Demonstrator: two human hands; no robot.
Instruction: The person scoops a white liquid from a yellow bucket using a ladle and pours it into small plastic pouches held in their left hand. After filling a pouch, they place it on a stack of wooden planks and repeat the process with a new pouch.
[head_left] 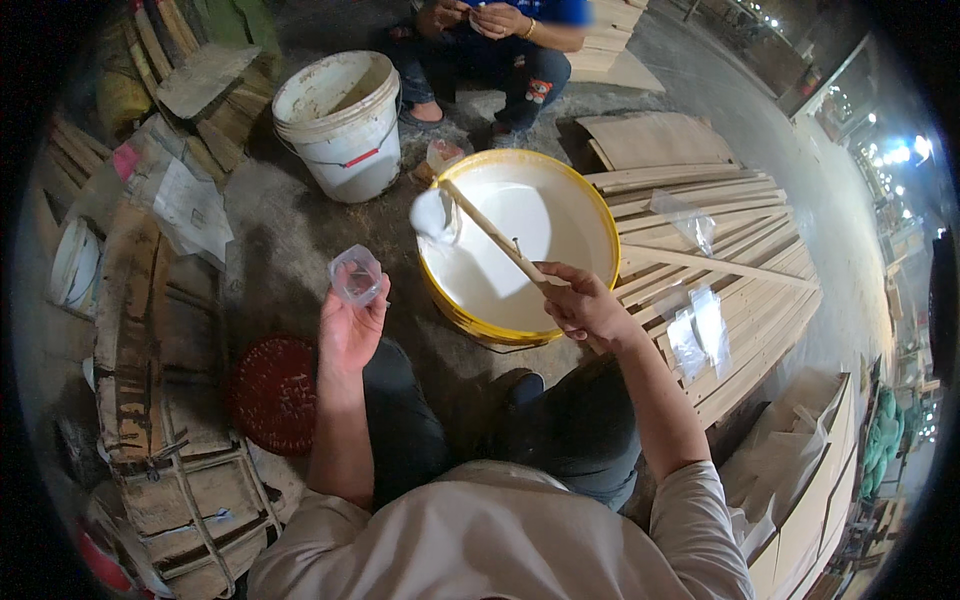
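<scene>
My left hand (353, 325) is closed round a small, thin-walled clear plastic container (356, 276). Its open top faces up, and I cannot tell whether it is a stiff cup or a bag. In my right hand (585, 308) is the wooden handle (498, 237) of a ladle, slanting up and left across a yellow-rimmed bucket (612, 222). The ladle's white-coated head (434, 216) is at the bucket's left rim. Thick white liquid (520, 215) fills much of the bucket, which stands just beyond my knees.
A stained white bucket (350, 165) stands at far left, near a squatting person (500, 50). Wooden slats (740, 260) with clear plastic bags (700, 332) lie to the right. A red stool (275, 395) and a worn wooden frame (135, 330) are on my left.
</scene>
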